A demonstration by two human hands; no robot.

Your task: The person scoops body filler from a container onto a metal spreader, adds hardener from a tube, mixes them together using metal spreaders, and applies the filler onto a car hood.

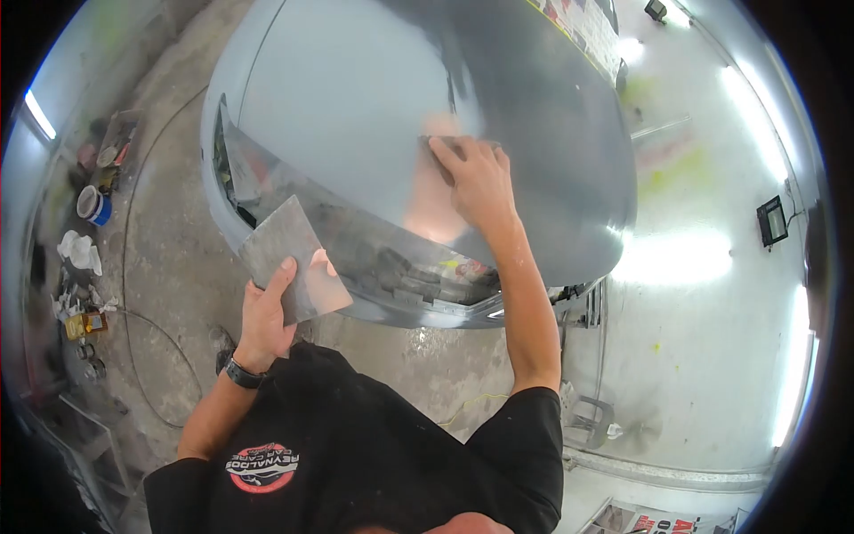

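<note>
A: Grey car panel [356, 98]: where are the hands?

B: Right hand [476, 182] lies flat on it, fingers together, pressing a small pad [445, 142] under the fingertips, which point up the panel.

A: And the left?

B: Left hand [267, 316] pinches a grey sheet [289, 258] by its lower edge, beside the panel's near rim; its long axis runs diagonally.

— What colour is the car hood [356, 98] in front of you?

— Pale grey-blue on your left, shading to darker grey on your right, with a glossy sheen.

— And the flat board [289, 258] you hold?

— Mottled grey, smeared lighter near its lower edge.

— Your clothes?

— Your shirt [374, 454] is black, with a red, white and black round logo [261, 467]. Your wristband [242, 374] is black.

— The floor [169, 231]?

— Dull, stained grey concrete, with a blue-and-white tub [92, 205] on it.
</note>
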